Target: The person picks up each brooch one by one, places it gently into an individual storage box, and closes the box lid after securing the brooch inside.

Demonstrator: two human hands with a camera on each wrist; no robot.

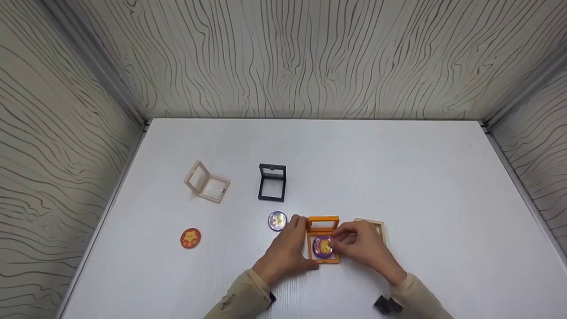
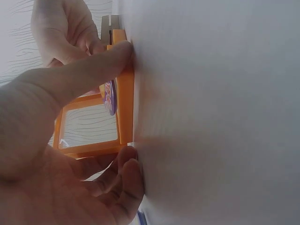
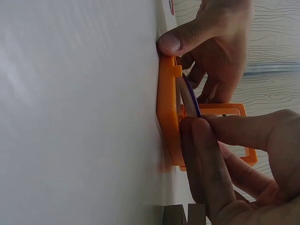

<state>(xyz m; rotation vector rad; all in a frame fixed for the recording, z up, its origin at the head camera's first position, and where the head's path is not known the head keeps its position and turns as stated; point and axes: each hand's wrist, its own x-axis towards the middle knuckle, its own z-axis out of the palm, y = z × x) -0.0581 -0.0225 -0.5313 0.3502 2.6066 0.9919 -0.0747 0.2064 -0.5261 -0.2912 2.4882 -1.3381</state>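
The orange frame (image 2: 125, 101) is held by the left hand (image 2: 33, 145), with the thumb laid near one end. A purple badge (image 2: 110, 99) is partly hidden by the thumb. The right hand (image 2: 65, 35) is seen behind. The white table (image 2: 220, 112) is shown alongside.

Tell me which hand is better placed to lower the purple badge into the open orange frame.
Probably the right hand: it already pinches the purple badge, tilted over the base of the orange frame. The left hand is busy gripping that frame.
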